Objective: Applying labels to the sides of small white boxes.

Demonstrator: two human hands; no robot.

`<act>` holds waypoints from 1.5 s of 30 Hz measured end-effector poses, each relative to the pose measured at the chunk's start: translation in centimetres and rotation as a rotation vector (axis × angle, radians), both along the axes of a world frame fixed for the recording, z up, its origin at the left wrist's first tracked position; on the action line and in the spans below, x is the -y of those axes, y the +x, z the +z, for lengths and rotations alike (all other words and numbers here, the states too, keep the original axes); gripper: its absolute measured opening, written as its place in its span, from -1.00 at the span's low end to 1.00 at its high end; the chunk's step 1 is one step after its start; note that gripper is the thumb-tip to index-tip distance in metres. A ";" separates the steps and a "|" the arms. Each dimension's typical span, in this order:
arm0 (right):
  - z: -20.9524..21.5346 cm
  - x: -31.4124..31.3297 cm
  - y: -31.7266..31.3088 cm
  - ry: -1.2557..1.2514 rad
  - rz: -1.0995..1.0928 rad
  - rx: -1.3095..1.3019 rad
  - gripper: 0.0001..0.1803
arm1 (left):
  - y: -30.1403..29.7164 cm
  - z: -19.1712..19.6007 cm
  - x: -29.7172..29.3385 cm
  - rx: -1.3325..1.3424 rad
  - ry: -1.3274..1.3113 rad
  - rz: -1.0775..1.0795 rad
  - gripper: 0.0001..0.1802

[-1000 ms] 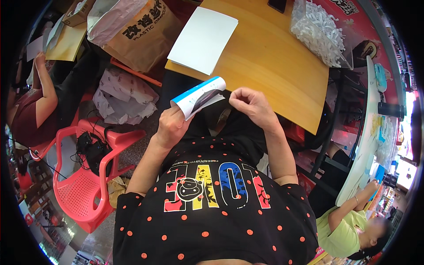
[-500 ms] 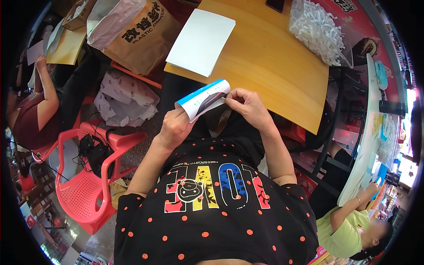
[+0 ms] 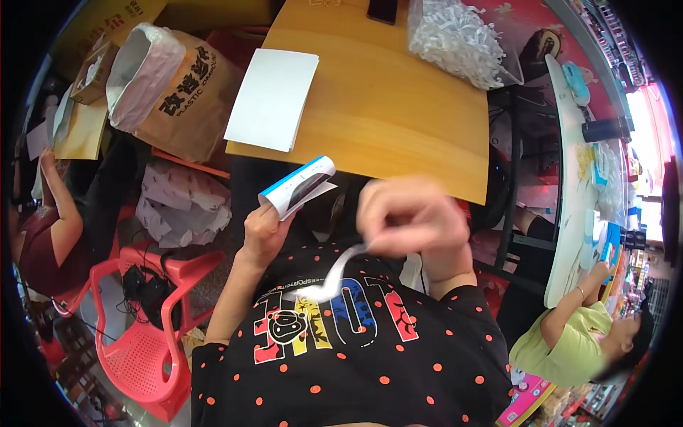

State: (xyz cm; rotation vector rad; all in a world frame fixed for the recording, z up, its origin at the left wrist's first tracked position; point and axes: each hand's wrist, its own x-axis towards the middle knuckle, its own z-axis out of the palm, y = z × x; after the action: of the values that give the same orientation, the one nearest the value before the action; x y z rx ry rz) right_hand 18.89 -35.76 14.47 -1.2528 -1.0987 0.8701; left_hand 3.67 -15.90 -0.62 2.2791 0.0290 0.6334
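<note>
Separating, apparently: my right grip (image 3: 413,217) pinching thin white strip (image 3: 331,279), left grip (image 3: 263,231) clasping curled blue-and-white paper (image 3: 299,181); next move needs steadiness.

The curled sheet (image 3: 296,185) is white, with a bright blue band along its upper edge and a dark, nearly black patch lower down; the strip (image 3: 332,278) is plain white. The person's shirt (image 3: 341,384) is black, scattered with orange-red dots, and carries big letters (image 3: 337,320) in red, yellow and blue, mottled with black. The table (image 3: 398,117) is honey-yellow wood, the paper stack (image 3: 274,99) on it white, the phone (image 3: 383,11) black, the shredded paper (image 3: 455,43) white. The sack (image 3: 203,117) is tan with black print, the crumpled bag (image 3: 185,203) pale grey, the chair (image 3: 142,363) coral red. One co-worker's top (image 3: 51,248) is maroon, another's tee (image 3: 569,349) lime-green
</note>
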 end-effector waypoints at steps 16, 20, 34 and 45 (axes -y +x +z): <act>-5.4 -1.6 12.4 0.040 -0.966 0.589 -0.92 | -0.1 2.8 -0.5 -0.077 -1.472 0.114 -0.73; -9.5 -3.9 1.2 0.046 -0.676 0.265 -0.93 | 0.5 2.7 -0.8 -0.073 -1.496 0.146 -0.73; -11.7 -5.4 -1.8 -0.083 -0.738 -0.314 -0.92 | 1.2 2.0 -0.1 -0.054 -1.368 0.163 -0.75; -12.2 -6.1 -2.3 -0.099 -0.523 -0.781 -0.77 | 1.1 1.2 0.0 -0.001 -1.227 0.179 -0.79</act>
State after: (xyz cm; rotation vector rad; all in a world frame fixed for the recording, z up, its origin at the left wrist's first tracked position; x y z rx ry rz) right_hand 16.63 -29.64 2.27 -1.0529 -0.0970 0.8871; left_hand 4.73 -15.92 0.62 1.0891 0.4859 0.4856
